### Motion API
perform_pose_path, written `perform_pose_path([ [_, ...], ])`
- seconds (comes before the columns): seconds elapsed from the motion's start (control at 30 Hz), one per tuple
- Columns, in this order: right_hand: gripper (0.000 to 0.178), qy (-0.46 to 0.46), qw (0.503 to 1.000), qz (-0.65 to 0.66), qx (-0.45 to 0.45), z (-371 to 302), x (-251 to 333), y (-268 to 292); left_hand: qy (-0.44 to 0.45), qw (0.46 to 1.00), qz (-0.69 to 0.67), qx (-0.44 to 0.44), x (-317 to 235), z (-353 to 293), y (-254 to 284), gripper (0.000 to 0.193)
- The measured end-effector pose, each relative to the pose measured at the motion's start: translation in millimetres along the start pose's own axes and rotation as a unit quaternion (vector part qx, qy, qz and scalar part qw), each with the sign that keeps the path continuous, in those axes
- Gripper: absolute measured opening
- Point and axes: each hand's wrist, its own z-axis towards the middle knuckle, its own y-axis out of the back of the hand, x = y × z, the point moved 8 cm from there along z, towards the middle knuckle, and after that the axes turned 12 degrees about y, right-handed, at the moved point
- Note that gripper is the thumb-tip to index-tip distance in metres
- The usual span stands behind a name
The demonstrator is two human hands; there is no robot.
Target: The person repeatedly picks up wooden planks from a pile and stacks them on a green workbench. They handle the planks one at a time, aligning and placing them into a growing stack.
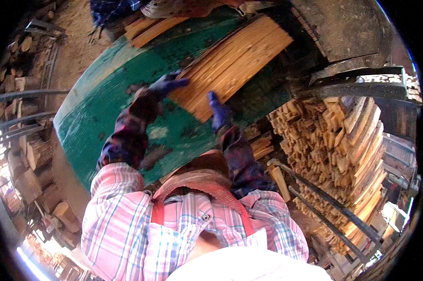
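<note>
A long, rough-sawn wooden slab (239, 58) lies slantwise over the green worktable (94, 112), its near end toward me. Lines run along its length, and whether it is one piece or several side by side is hard to tell. My left hand (167, 85), in a blue-purple glove, grips the near left corner, one finger reaching over the wood. At the near right edge, my right hand (220, 112), gloved alike, holds the slab with a finger or thumb upright against its side. The undersides of both hands are hidden.
A tall stack of split boards (324, 150) rises on the right, with metal bars (333, 201) beside it. More wood pieces (155, 30) lie at the table's far edge, near another person's clothing (174, 7). Logs (28, 182) are piled on the left.
</note>
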Motion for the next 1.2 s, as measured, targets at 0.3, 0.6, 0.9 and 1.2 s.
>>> perform_pose_path([
  [0.3,0.08,-0.149,0.927,0.002,0.343,-279,-169,-189,0.023,0.915,-0.374,-0.15,332,-319,67,0.049],
  [0.6,0.092,0.103,0.649,-0.52,0.545,-363,-249,-286,0.022,0.781,-0.557,-0.283,519,-404,38,0.045],
  [0.9,0.048,-0.077,0.718,-0.263,0.64,-360,-209,-292,-0.012,0.83,-0.298,-0.472,490,-455,85,0.05],
  [1.2,0.04,0.02,0.969,-0.109,0.222,-266,-174,-70,-0.143,0.974,0.153,-0.086,251,-326,-96,0.063],
])
